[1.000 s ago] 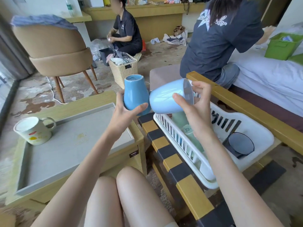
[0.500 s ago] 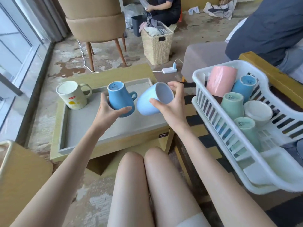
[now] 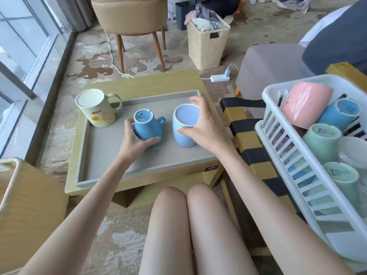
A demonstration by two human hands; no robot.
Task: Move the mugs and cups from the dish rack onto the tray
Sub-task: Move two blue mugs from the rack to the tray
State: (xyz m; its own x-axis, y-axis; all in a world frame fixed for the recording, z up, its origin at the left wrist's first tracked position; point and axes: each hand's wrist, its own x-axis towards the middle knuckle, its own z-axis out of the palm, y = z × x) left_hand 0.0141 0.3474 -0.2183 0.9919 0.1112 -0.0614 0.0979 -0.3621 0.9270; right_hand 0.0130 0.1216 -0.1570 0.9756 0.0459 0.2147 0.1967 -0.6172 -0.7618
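Observation:
My left hand (image 3: 137,140) grips a blue mug (image 3: 148,127) that stands upside down on the grey tray (image 3: 111,155). My right hand (image 3: 200,124) holds a light blue cup (image 3: 183,132) by its rim, upright on the tray to the right of the mug. A cream mug (image 3: 95,108) with a printed pattern stands upside down at the tray's far left corner. The white dish rack (image 3: 309,185) at the right holds a pink cup (image 3: 305,105), a blue cup (image 3: 339,114), two green cups (image 3: 321,141) and a white one.
The tray lies on a low yellow-green table (image 3: 151,82). A black and yellow striped bench (image 3: 246,139) carries the rack. Beyond stand a tan chair (image 3: 131,18), a wicker basket (image 3: 206,44), a grey ottoman (image 3: 272,64), and a power strip (image 3: 219,77) on the floor. My knees are below.
Both hands have carried the blue mug and the light blue cup from over the rack leftward and down onto the tray. The cup has turned from tilted to upright.

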